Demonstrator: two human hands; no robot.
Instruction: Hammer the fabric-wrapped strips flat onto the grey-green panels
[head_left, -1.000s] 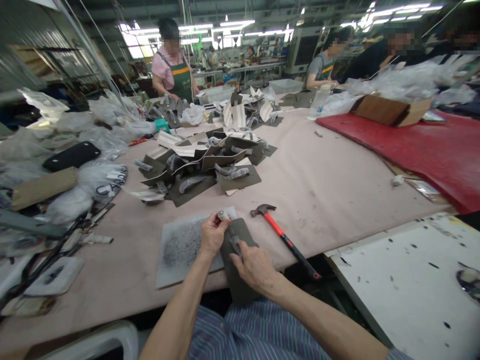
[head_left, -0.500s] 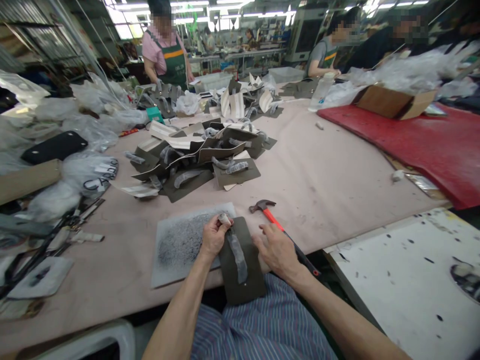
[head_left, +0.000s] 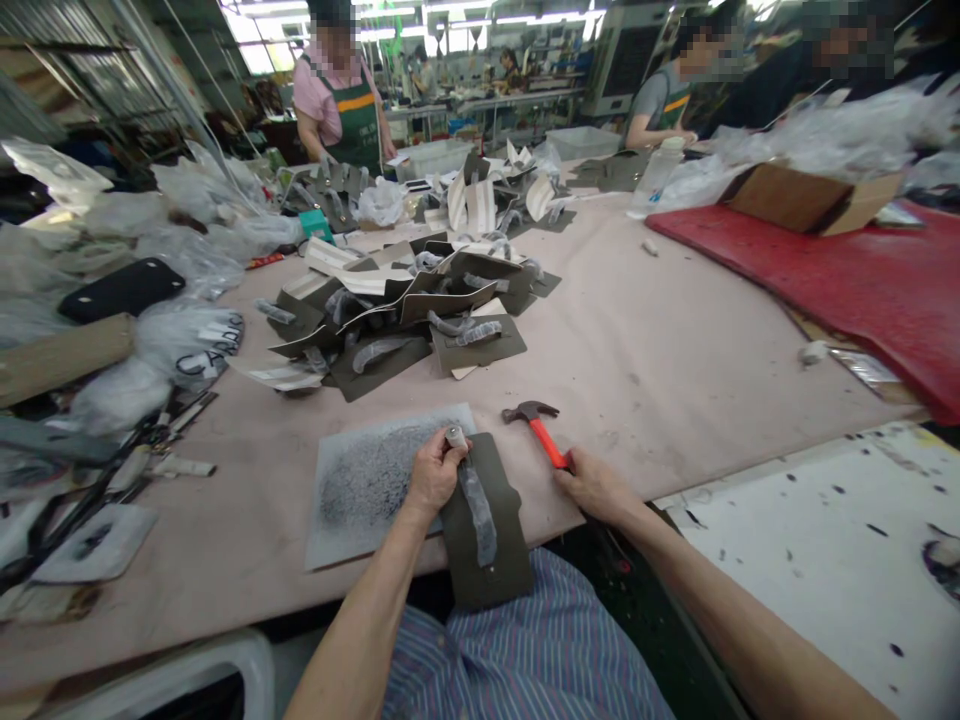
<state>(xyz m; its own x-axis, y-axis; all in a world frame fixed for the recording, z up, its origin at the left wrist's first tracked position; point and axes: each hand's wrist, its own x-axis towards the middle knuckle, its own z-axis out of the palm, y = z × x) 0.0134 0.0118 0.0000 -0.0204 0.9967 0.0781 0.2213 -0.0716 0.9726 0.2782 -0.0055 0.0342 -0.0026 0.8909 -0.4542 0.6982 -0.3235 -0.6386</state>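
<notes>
My left hand [head_left: 436,472] pinches the raised, pale end of a plastic-wrapped strap [head_left: 478,512]. This strap runs down the middle of a dark olive panel [head_left: 506,545], which hangs over the table edge against my striped shirt. Right of the panel, my right hand [head_left: 596,484] is wrapped round the handle of a claw hammer [head_left: 546,436]. The hammer's head lies at or just above the table, pointing away from me; its lower handle is hidden. Under my left hand is a grey slab [head_left: 352,500] with a dark, pitted surface.
Several more panels with wrapped straps [head_left: 405,310] are heaped ahead. Plastic bags [head_left: 187,345] and tools crowd the left. To the right lie a red sheet [head_left: 832,270], an open cardboard box [head_left: 795,200] and a white board [head_left: 810,530]. People in aprons [head_left: 360,125] stand beyond.
My right hand has left the panel's edge, moved right and closed round the hammer handle. My left hand keeps its pinch on the strap end, which now tilts slightly more upright.
</notes>
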